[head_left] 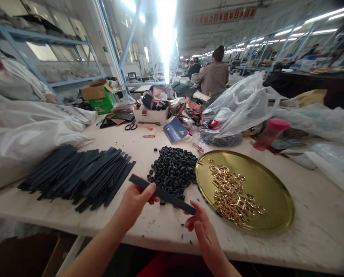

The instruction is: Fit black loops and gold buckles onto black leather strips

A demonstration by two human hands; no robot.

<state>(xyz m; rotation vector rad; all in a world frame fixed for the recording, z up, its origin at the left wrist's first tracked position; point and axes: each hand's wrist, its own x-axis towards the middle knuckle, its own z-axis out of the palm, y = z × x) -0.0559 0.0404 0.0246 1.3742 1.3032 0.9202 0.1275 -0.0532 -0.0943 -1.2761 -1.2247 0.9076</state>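
I hold one dark flat strap (pixel 166 195) above the table's front edge. My left hand (pixel 135 202) pinches it near its left part, thumb on top. My right hand (pixel 202 227) touches its right end with the fingertips closed on it. Just behind the strap lies a heap of small black rings (pixel 174 167). A large pile of the same dark straps (pixel 79 175) lies to the left. On the right a round gold tray (pixel 272 192) carries several gold metal buckles (pixel 234 194).
A big white sack (pixel 21 134) lies at the left, with a person in white behind it. Further back are scissors (pixel 130 125), a blue booklet (pixel 175 130), a white box, a clear plastic bag (pixel 238 107) and a pink-capped bottle (pixel 271 132). Other people sit far back.
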